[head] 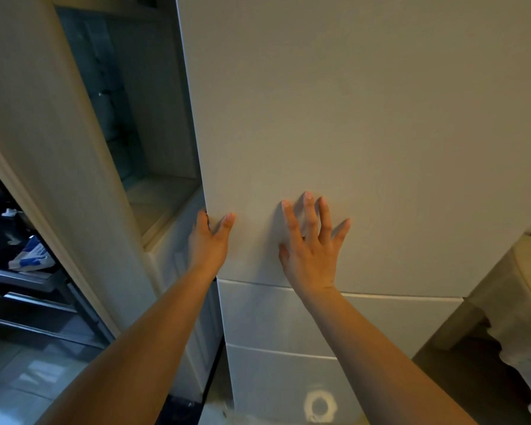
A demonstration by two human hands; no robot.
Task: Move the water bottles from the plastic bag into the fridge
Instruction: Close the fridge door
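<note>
**Mia:** What are the hands doing?

**Ben:** The left hand (210,237) holds the left edge of the tall white fridge door (350,133), thumb in front, fingers curled round behind. The right hand (311,240) lies flat on the door with its fingers spread, gripping nothing.

**Mia:** Is the fridge open?

**Ben:** Only a bit. There is a dim gap on the left, and I can see a pale shelf inside the fridge (163,194).

**Mia:** Where are the water bottles and the plastic bag?

**Ben:** I can't see them here.

**Mia:** How will the door feel?

**Ben:** Big, stiff and smooth, I think. The edge is the best place to hold.

**Mia:** What else is around?

**Ben:** Two white drawer fronts (288,317) sit below the door. On the far left is a dark metal rack (28,286) with a white and blue packet (31,256). The cream side panel (59,148) stands close, so space looks tight.
</note>
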